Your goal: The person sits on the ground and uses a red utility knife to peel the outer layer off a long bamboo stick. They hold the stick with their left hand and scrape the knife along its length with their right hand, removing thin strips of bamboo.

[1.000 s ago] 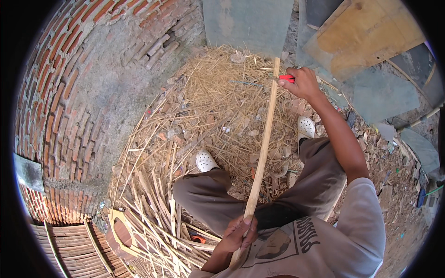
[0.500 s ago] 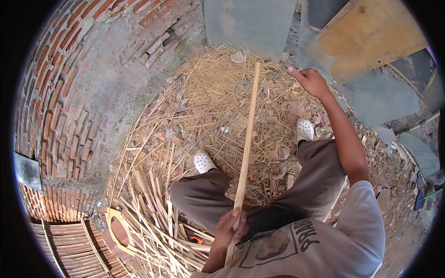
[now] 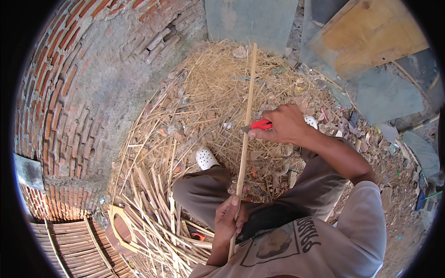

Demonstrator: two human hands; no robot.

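A long, pale bamboo strip point(image 3: 248, 109) stands out from my lap toward the far side, its lower end against my shirt. My left hand point(image 3: 226, 217) is closed round its near part, thumb along the top. In my right hand point(image 3: 288, 125) is a red utility knife point(image 3: 261, 124), gripped with the fingers wrapped round its handle. The knife's blade points left and meets the strip at about mid-length. Whether it cuts into the strip I cannot tell.
Many split bamboo strips point(image 3: 155, 220) lie in a heap at my left, beside a yellowish frame-shaped piece point(image 3: 121, 227). Shavings point(image 3: 208, 78) and rubble cover the ground ahead. A brick wall point(image 3: 88, 106) rises on the left; grey sheets point(image 3: 250, 23) and a brown board point(image 3: 371, 37) lean at the back.
My right hand has come back from the far right toward me and leftward, bringing the knife onto the strip. The left hand keeps its grip, slightly higher; the strip's far end tilts a little left.
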